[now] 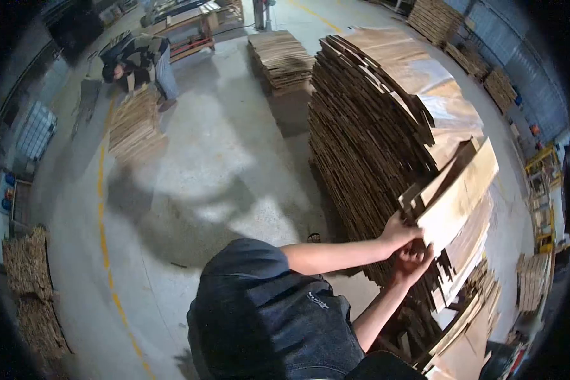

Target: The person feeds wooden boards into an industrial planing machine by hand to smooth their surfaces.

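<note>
Several thin wood veneer sheets (460, 195) are lifted at a tilt over the near end of a tall stack of veneer (367, 136). My left hand (400, 234) is closed on their near left edge. Just below it, my right hand (414, 265) has its fingers curled at the bottom corner of the same sheets; part of its grip is hidden. The stack's edges are uneven, with pale sheets on top and dark layers along the side. More loose sheets (465, 335) lie close to my right forearm.
Across the floor a co-worker (139, 63) bends over a lower wood stack (135, 123). Another stack (280, 60) stands beyond the tall one. Rough wood bundles (31, 285) sit at the left, and a yellow rack (543, 196) at the right. A yellow line (102, 237) runs along the floor.
</note>
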Motion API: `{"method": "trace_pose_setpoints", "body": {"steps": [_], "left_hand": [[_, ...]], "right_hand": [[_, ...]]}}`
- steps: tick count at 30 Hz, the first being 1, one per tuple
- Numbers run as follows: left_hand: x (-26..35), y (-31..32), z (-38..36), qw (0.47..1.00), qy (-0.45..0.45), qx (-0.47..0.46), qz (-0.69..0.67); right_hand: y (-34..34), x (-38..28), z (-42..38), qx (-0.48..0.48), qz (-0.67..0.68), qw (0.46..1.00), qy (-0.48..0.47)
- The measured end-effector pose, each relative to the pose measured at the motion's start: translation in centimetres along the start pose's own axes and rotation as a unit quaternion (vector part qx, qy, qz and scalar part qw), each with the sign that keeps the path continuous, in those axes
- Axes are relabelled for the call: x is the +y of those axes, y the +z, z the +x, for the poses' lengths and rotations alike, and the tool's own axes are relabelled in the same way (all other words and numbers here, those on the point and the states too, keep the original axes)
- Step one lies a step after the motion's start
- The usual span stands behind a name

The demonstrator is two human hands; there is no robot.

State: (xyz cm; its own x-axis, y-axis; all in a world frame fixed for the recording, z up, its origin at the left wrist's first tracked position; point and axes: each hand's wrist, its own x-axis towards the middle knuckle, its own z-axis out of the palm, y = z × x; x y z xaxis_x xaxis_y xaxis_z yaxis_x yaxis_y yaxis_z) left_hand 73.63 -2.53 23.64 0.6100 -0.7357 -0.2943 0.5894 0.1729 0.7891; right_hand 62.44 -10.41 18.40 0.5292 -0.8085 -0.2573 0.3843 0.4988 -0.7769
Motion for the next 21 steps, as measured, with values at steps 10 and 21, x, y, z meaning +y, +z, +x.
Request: {"method": "trace_pose_setpoints", "body": {"steps": [10,21], "left_hand": [[-1.3,-7.5,-2.4,0.959,0.167,-0.021,0.230],[3.8,-4.0,3.4,0.829,0.334,0.024,0.449]], "right_hand": [[-0.6,-1.0,-7.9,-0.074,0.117,0.990,0.016],[-4.9,-2.9,-2.8,0.170,0.066,0.969,-0.164]]}}
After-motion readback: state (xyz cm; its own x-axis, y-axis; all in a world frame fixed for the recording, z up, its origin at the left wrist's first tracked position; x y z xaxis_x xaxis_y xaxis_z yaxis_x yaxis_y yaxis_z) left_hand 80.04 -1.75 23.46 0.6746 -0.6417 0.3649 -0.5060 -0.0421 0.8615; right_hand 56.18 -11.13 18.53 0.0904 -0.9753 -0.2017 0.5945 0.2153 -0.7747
